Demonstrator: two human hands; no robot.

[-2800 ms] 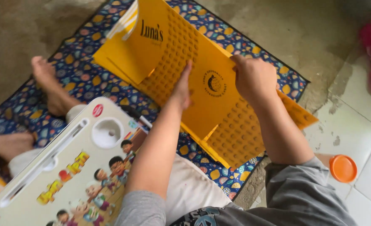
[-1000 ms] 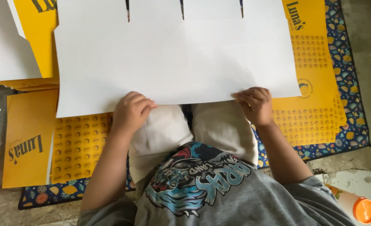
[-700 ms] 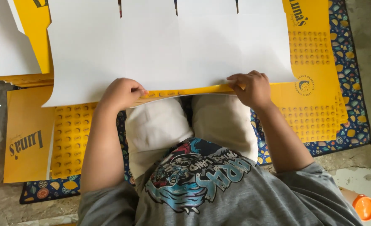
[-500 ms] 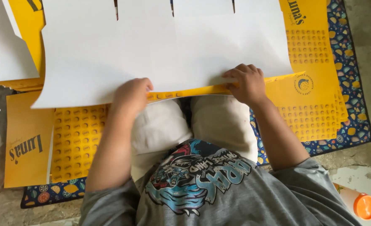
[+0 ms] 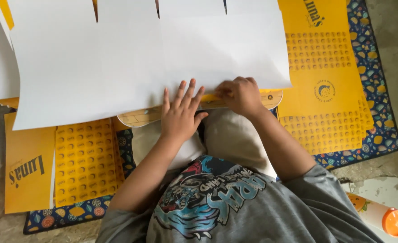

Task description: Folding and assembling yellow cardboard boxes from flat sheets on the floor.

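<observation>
A large cardboard sheet [image 5: 118, 58], white side up with slits along its far edge, lies across a small lap table whose rounded edge [image 5: 133, 118] shows beneath it. My left hand [image 5: 179, 112] lies flat on the sheet's near edge with its fingers spread. Just to its right, my right hand [image 5: 239, 94] is curled on the same near edge, pinching a narrow yellow strip folded up there. My two hands are almost touching, above my knees in pale trousers.
Flat yellow box blanks with dotted patterns lie on the left [image 5: 84, 162] and right [image 5: 324, 90] on a dark patterned mat [image 5: 374, 135]. More white and yellow sheets are stacked at the far left. An orange-capped bottle [image 5: 390, 221] lies at lower right on bare concrete.
The white sheet has slid left. My left hand moved from its left part to the middle and opened flat. My right hand shifted left along the near edge.
</observation>
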